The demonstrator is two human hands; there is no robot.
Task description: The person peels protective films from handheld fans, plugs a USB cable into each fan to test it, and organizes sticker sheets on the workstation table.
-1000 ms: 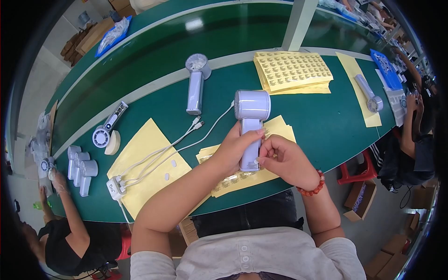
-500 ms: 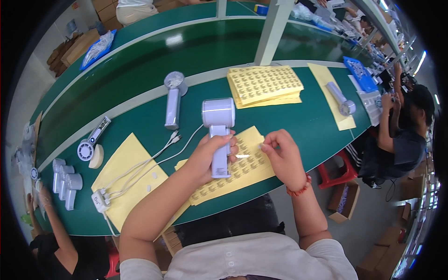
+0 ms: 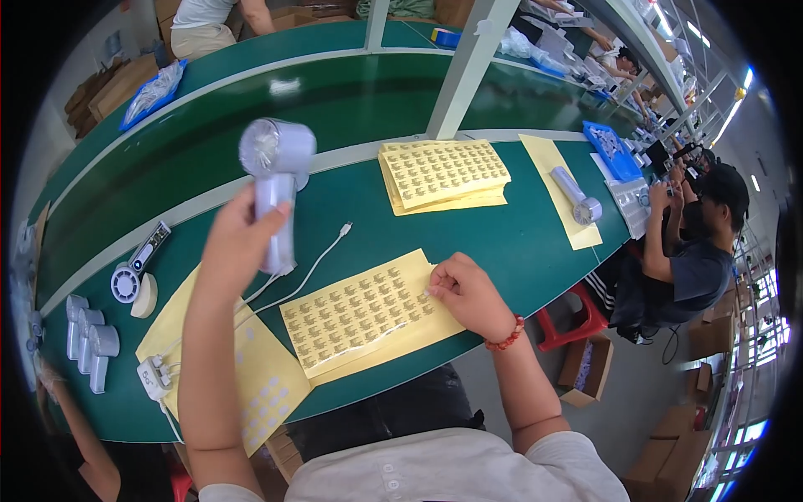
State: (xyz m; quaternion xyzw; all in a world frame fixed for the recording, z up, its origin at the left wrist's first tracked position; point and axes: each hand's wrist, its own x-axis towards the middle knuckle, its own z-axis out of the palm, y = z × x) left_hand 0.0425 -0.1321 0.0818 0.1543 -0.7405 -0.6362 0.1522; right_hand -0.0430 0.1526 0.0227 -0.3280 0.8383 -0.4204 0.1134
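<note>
I've swung the left hand (image 3: 236, 237) far left, gripping a fan (image 3: 294, 151) — so the near patterned sheet (image 3: 355, 314) lies uncovered; the right hand (image 3: 470, 294) curls at its right end — pinching anything, I can't tell.

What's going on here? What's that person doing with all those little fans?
The person's left hand is wrapped around a pale purple fan. The right hand has its fingers bent at the right part of a yellow sheet with rows of small marks; I can't tell if it holds anything. A yellow stack lies farther back on the green table.
</note>
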